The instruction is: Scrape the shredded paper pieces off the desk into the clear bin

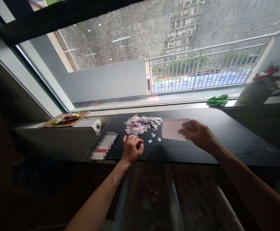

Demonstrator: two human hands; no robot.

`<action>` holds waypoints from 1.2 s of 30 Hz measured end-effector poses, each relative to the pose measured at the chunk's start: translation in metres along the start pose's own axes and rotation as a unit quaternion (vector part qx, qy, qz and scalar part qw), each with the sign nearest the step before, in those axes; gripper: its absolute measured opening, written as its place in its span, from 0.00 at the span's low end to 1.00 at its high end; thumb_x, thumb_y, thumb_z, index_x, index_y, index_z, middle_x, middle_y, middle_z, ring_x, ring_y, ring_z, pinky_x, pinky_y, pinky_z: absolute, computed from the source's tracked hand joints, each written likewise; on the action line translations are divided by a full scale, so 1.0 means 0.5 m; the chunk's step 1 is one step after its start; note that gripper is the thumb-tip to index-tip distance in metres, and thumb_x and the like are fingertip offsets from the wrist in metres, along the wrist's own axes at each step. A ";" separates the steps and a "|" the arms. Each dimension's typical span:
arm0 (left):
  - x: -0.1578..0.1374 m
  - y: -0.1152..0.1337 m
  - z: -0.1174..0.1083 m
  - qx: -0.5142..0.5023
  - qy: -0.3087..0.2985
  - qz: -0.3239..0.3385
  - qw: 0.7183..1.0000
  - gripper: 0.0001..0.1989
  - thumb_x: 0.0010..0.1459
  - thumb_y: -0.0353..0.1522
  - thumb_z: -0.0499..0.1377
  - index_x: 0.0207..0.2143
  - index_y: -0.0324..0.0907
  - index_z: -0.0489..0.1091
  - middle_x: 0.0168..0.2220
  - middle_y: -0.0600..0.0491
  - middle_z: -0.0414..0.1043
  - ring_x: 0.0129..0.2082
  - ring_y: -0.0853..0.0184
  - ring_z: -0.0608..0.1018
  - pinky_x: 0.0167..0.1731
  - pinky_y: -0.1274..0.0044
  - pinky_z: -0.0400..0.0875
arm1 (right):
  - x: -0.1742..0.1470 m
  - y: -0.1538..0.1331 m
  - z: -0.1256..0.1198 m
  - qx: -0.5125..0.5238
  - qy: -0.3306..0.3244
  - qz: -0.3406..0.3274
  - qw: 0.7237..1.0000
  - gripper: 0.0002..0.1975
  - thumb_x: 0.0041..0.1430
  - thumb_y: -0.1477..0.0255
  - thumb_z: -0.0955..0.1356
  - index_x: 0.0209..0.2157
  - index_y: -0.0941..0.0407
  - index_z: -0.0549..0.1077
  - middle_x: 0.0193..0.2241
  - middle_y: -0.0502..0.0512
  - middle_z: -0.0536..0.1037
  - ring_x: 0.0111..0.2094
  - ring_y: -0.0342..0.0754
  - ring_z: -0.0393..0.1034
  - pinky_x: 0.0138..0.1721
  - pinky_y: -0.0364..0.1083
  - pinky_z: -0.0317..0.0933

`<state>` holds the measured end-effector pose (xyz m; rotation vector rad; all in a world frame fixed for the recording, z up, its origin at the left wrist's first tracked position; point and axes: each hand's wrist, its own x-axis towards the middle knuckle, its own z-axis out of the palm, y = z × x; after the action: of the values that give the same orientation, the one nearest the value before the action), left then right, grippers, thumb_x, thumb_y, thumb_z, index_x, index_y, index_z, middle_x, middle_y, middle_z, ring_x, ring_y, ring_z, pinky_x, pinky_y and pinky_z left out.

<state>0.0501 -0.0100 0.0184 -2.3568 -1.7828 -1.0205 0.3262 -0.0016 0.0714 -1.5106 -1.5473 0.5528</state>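
Note:
A loose heap of small pale paper pieces [140,124] lies on the dark tabletop [188,152], with several single pieces in front of it. Just before the heap, my left hand [132,150] is over the table with its fingers curled in toward the thumb. Anything small between those fingers is hidden. My right hand [204,136] grips the right end of a flat pale card [173,128], its fingertips smeared by motion. The card's left edge is close to the right side of the heap.
A phone-like object [103,146], partly pixelated, is at the table's left. Below the front edge stands a clear plastic bin [123,199] with pale bits inside. A green cloth [217,100] and a whitish container [255,93] sit on the windowsill. Cardboard [48,122] lies beyond the left end.

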 end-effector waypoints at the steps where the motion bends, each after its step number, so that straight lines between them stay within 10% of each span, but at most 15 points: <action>1: 0.000 0.000 0.000 0.002 0.000 0.000 1.000 0.06 0.52 0.29 0.56 0.29 0.45 0.72 0.33 0.53 0.75 0.46 0.60 0.73 0.61 0.57 0.48 | 0.001 -0.002 0.005 0.010 -0.004 -0.005 1.000 0.10 0.48 0.67 0.71 0.35 0.55 0.74 0.28 0.55 0.80 0.27 0.49 0.72 0.26 0.46 0.65; 36: -0.001 -0.001 0.002 0.006 -0.002 0.009 1.000 0.05 0.52 0.30 0.56 0.29 0.45 0.73 0.32 0.53 0.75 0.46 0.59 0.73 0.61 0.55 0.47 | 0.028 -0.043 0.052 -0.011 -0.088 -0.038 0.995 0.08 0.55 0.74 0.65 0.38 0.56 0.70 0.34 0.59 0.81 0.33 0.50 0.75 0.30 0.47 0.65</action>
<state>0.0498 -0.0098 0.0174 -2.3653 -1.7597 -1.0008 0.2947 0.0151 0.0793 -1.4442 -1.7427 0.6414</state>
